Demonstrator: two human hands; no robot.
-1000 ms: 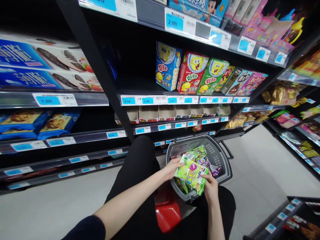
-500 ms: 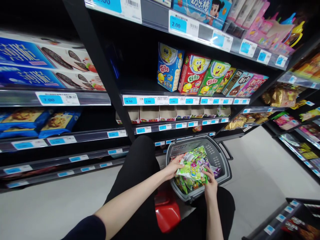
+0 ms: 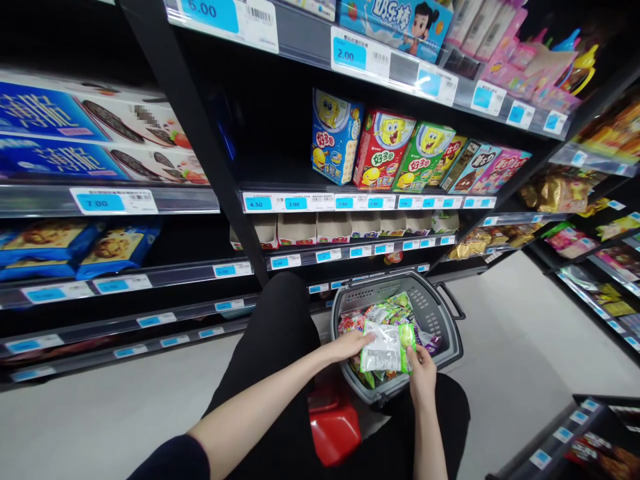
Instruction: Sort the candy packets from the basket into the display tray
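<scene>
Between my two hands is a small candy bag point(image 3: 384, 347), green and silver, with its printed back facing up. My left hand point(image 3: 353, 344) pinches its left edge, and my right hand point(image 3: 422, 367) grips the lower right corner. Both hands are over a grey shopping basket point(image 3: 447, 333), which stands on the floor between my knees. More candy bags point(image 3: 395, 308) in green, red and purple wrappers lie inside it, partly hidden by the held bag and my hands.
A red plastic stool point(image 3: 336, 430) is below me. Ahead, a shelf holds cartoon snack boxes point(image 3: 384, 150), with a row of open cardboard trays point(image 3: 334, 228) beneath. Blue cookie boxes point(image 3: 45, 157) fill the left shelf. The basket's handle point(image 3: 451, 300) sticks out to the right.
The candy bag has been turned over, from its colourful green front to its silver printed back. My hands have shifted slightly around its edges.
</scene>
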